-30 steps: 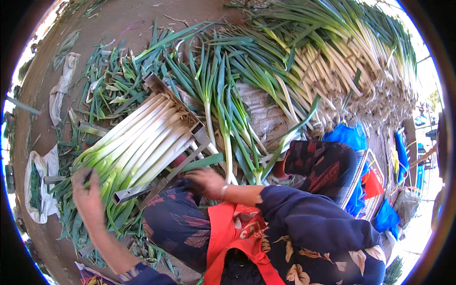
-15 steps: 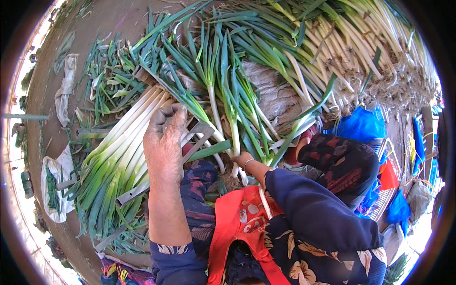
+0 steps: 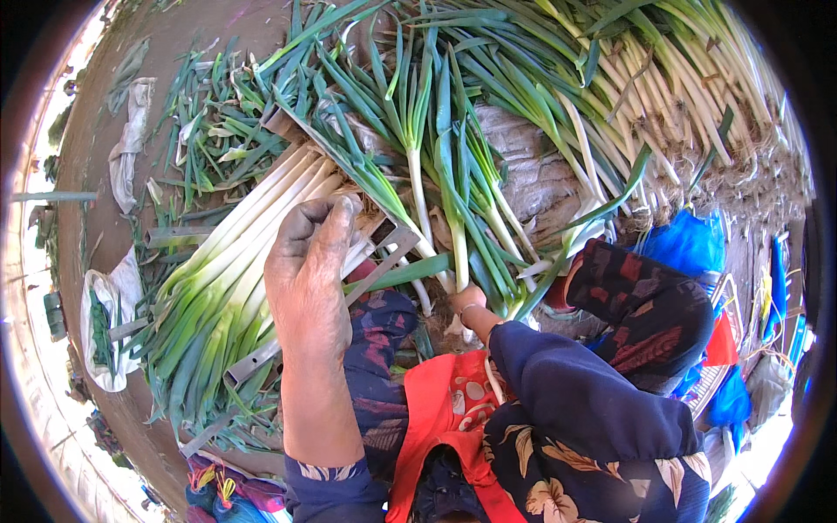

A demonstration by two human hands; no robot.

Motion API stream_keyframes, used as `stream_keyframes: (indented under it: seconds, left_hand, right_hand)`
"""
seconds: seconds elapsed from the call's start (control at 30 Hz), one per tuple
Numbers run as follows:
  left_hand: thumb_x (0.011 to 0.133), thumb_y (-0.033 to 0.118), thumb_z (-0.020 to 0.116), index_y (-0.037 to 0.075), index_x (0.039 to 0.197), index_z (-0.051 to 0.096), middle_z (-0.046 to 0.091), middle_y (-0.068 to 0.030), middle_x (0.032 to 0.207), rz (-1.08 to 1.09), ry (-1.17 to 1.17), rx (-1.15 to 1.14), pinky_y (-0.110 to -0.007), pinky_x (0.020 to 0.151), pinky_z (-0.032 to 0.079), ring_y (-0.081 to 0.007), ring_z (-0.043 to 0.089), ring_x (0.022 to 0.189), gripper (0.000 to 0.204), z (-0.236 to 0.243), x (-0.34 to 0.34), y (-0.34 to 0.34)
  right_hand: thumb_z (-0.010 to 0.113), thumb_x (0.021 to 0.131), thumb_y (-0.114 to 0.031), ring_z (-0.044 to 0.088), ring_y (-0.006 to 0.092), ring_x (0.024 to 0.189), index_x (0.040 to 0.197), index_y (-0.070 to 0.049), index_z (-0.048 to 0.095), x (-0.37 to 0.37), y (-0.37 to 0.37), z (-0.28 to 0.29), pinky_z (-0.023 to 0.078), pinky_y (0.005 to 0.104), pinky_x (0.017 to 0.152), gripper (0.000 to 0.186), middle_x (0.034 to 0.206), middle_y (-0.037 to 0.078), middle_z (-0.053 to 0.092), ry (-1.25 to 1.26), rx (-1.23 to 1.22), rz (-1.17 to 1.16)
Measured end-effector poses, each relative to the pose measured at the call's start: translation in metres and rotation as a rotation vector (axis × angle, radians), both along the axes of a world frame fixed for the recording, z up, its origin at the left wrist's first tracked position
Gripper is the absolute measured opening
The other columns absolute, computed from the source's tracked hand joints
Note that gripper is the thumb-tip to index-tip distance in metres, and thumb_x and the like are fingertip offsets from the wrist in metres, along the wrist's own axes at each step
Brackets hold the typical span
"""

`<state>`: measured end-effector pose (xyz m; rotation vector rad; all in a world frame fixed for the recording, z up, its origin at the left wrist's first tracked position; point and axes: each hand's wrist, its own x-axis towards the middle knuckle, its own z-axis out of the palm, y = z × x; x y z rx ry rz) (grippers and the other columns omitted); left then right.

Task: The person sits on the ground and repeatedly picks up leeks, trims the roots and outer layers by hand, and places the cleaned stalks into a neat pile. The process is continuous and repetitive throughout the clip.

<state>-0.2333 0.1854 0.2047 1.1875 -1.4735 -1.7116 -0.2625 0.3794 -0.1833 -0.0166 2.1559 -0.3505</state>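
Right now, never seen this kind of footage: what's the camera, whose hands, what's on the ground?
It is one fisheye camera worn on a person's head, looking down, so straight edges bend. No machine: the two bare hands are the wearer's own. The left hand lies open on a bundle of trimmed leeks resting in a metal frame. The right hand reaches into a loose pile of untrimmed leeks; its fingers are mostly hidden. Leaf scraps litter the ground.

We are at an outdoor farm work spot: bare brown dirt ground (image 3: 113, 148) fills the upper left, long heaps of untrimmed green onions with white rooted stalks (image 3: 645, 96) run across the top, and trimmed green leaf scraps (image 3: 205, 144) litter the soil.
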Motion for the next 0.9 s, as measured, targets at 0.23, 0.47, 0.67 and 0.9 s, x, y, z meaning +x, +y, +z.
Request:
stream_keyframes:
  seconds: [0.23,0.47,0.67,0.9]
  left_hand:
    - [0.089,0.02,0.067,0.002,0.103,0.062,0.066,-0.0067,0.1,0.085,0.026,-0.026,-0.033,0.084,0.044,-0.0146,0.059,0.095,0.023,-0.002,-0.001,-0.003]
    - [0.087,0.022,0.068,0.006,0.103,0.062,0.066,-0.0018,0.096,0.052,0.029,0.01,-0.031,0.079,0.043,-0.0123,0.058,0.089,0.023,-0.015,-0.013,0.0]
    - [0.085,0.022,0.07,0.006,0.1,0.064,0.063,0.0002,0.089,0.097,0.05,-0.009,-0.028,0.072,0.042,-0.0106,0.054,0.079,0.023,-0.019,-0.008,0.004]
    - [0.087,0.017,0.069,-0.001,0.094,0.067,0.065,-0.004,0.084,-0.109,0.017,-0.046,-0.028,0.073,0.046,-0.0131,0.057,0.075,0.019,-0.048,-0.043,0.037]
  right_hand:
    - [0.079,0.073,-0.02,0.065,0.0235,0.064,0.091,0.003,0.065,-0.086,-0.004,0.041,0.054,0.0373,0.059,0.032,0.078,0.015,0.067,-0.125,-0.559,-0.329]
    - [0.076,0.074,-0.012,0.059,0.0246,0.05,0.087,0.005,0.063,-0.16,-0.002,0.167,0.05,0.0383,0.045,0.025,0.068,0.013,0.063,-0.493,-0.667,-0.649]
    - [0.063,0.085,-0.012,0.061,0.0269,0.05,0.097,0.005,0.059,-0.147,0.064,0.199,0.051,0.0359,0.044,0.021,0.072,0.015,0.064,-0.569,-0.622,-0.774]
    - [0.061,0.086,-0.015,0.06,0.0261,0.056,0.098,0.003,0.053,-0.15,0.131,0.388,0.054,0.0399,0.051,0.023,0.076,0.016,0.061,-0.544,-1.017,-0.729]
